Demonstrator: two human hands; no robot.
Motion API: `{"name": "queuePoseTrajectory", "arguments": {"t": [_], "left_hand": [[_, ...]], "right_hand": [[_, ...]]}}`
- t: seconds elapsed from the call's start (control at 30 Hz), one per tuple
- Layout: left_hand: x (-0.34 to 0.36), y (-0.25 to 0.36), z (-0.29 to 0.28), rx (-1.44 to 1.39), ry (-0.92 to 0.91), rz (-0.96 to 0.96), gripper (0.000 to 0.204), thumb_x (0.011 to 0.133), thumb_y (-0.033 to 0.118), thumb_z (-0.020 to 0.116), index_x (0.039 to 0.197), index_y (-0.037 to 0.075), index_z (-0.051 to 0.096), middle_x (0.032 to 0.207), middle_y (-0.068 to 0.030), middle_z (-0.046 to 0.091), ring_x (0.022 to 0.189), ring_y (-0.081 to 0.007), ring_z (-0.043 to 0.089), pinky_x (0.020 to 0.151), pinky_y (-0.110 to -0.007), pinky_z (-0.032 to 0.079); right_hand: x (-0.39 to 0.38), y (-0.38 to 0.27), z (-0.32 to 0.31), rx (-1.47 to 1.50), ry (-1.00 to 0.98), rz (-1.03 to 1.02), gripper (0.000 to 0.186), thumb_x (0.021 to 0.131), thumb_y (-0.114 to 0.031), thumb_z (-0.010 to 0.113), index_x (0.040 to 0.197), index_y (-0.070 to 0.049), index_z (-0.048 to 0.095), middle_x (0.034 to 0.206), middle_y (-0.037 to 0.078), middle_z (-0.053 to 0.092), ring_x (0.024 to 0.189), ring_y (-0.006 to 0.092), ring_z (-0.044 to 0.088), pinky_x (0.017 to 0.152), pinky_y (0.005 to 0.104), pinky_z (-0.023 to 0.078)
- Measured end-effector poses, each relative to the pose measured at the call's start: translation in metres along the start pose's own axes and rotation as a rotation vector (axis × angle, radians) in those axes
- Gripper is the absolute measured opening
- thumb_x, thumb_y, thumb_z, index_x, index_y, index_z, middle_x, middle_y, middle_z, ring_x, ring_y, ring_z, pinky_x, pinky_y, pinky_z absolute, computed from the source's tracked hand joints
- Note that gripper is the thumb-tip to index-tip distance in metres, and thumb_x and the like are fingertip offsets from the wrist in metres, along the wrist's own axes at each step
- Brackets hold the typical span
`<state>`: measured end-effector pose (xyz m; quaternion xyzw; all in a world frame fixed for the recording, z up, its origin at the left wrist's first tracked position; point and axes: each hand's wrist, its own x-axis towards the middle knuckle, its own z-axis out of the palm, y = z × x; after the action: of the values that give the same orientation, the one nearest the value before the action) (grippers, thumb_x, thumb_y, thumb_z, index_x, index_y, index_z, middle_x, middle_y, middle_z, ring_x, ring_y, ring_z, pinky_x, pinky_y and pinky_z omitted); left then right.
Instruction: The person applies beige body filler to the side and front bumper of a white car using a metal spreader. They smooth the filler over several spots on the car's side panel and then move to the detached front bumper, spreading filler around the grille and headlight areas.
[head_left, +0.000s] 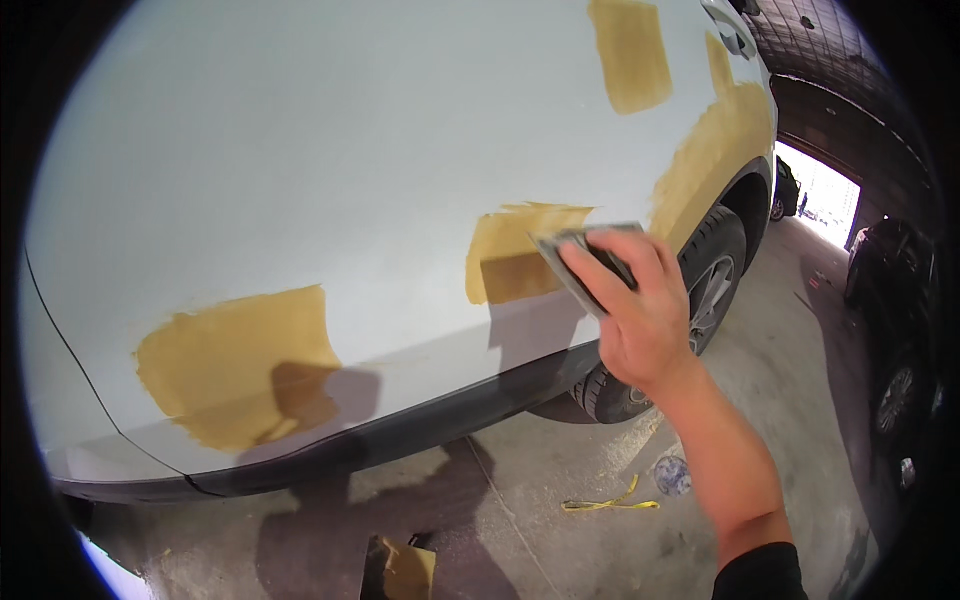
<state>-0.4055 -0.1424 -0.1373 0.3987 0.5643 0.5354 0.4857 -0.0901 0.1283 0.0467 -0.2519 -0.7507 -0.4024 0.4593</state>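
Note:
My right hand (638, 310) grips a flat grey spreader (580, 270) against a tan filler patch (510, 240) low on the white car panel (330, 150). Other tan patches lie at lower left (230, 360), upper right (630, 55) and along the wheel arch (715, 135). A dark board (395, 570) smeared with tan paste shows at the bottom edge; what supports it is hidden. My left hand is out of view.
The rear wheel (715, 290) is beside my forearm. On the concrete floor (530, 540) lie a yellow strap (610, 505) and a round bluish object (672, 475). Dark cars (890, 300) stand to the right, near a bright doorway (825, 195).

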Motion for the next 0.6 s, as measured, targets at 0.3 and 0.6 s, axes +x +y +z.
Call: {"name": "queuePoseTrajectory", "arguments": {"t": [0.3, 0.6], "left_hand": [[0.007, -0.011, -0.002, 0.036, -0.019, -0.033, 0.013, 0.103, 0.017, 0.058, 0.103, 0.007, 0.066, 0.067, 0.0083, 0.05, 0.054, -0.0023, 0.04, 0.047, -0.022, 0.029], [0.002, -0.012, 0.0, 0.019, -0.057, -0.012, 0.014, 0.104, 0.017, 0.057, 0.104, 0.006, 0.067, 0.066, 0.009, 0.051, 0.052, -0.002, 0.04, 0.047, -0.021, 0.029]], "right_hand": [[0.007, -0.02, 0.043, 0.057, -0.042, 0.076, 0.062, 0.073, 0.003, 0.064, 0.128, -0.024, 0.069, 0.118, 0.003, 0.057, 0.105, 0.0304, 0.051, 0.09, 0.045, 0.039], [-0.027, -0.048, 0.032, 0.138, -0.235, 0.102, 0.058, 0.075, -0.001, 0.063, 0.128, -0.025, 0.07, 0.116, 0.002, 0.057, 0.108, 0.0326, 0.051, 0.092, 0.0473, 0.04]]}}
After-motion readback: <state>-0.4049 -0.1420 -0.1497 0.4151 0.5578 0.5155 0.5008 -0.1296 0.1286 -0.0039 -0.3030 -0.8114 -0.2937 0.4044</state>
